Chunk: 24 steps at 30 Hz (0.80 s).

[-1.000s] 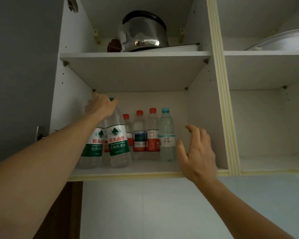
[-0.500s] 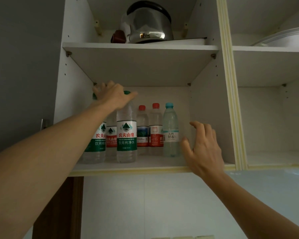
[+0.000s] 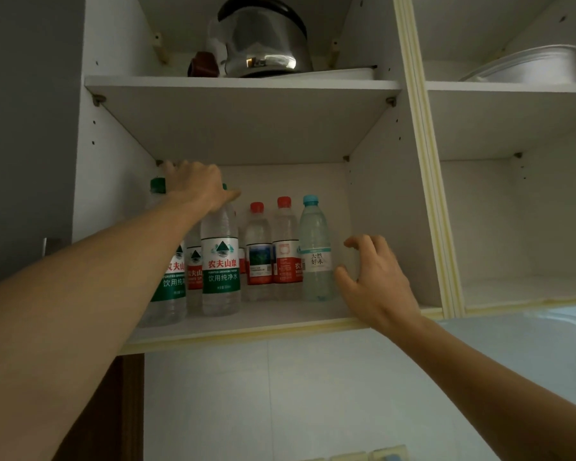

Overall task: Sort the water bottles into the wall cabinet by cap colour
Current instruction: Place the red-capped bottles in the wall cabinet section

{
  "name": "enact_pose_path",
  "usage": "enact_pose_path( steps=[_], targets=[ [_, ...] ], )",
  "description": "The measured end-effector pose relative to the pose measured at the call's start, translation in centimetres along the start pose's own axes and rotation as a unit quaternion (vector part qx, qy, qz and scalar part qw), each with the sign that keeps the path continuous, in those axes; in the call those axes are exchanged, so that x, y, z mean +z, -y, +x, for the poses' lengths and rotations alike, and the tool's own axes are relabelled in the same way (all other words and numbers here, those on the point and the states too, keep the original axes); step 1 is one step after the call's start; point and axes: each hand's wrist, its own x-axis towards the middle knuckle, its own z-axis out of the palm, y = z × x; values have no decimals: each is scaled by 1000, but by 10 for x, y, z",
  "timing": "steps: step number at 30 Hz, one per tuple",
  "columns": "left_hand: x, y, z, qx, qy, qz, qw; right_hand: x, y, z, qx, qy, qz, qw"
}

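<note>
We see the wall cabinet (image 3: 113, 194) holding bottles on its lower shelf (image 3: 280, 319). Our left hand (image 3: 197, 186) grips the green-capped bottle (image 3: 221, 261) by its top. Our right hand (image 3: 376, 281), fingers spread, hovers beside the blue-capped bottle (image 3: 316, 251), over bare shelf near the right wall.

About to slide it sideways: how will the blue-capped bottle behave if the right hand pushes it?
The blue-capped bottle is tall and narrow, so a push near the cap would likely tip it. It looks full and capped, so probably fairly heavy and firm. The red-capped bottles stand close beside it and could get knocked. The right hand hovers open nearby.
</note>
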Motion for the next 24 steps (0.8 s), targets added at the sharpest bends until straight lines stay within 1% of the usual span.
enact_pose_path(
  steps=[3, 4, 5, 7, 8, 9, 11, 13, 15, 17, 19, 24],
  targets=[
    [-8, -11, -2, 17, 3, 35, 999, -3, -2, 16, 45, 84, 28, 995],
    [-10, -16, -3, 30, -16, 38, 999, -3, -2, 24, 49, 102, 23, 993],
    [-12, -23, -5, 52, -51, 28, 997, -3, 0, 33, 49, 112, 20, 992],
    [-9, -42, -13, 126, -131, -26, 983, 1, 6, 56, 47, 123, 20, 991],
    [-4, -53, -17, 164, -146, -64, 973, 3, 10, 68, 52, 133, 22, 990],
    [3, -66, -23, 192, -136, -99, 967, 7, 12, 80, 63, 148, 21, 987],
    [23, -89, -34, 212, -65, -131, 966, 14, 14, 101, 98, 186, 11, 978],
    [47, -101, -38, 209, -4, -114, 971, 23, 13, 114, 140, 225, -3, 964],
    [69, -100, -36, 191, 42, -80, 977, 31, 11, 119, 173, 247, 7, 953],
    [84, -97, -31, 169, 82, -64, 980, 38, 6, 121, 186, 246, 42, 950],
    [93, -96, -26, 158, 109, -65, 979, 44, 0, 121, 174, 239, 64, 953],
    [106, -106, -19, 184, 124, -64, 973, 55, -19, 113, 133, 199, 72, 968]
  ],
)
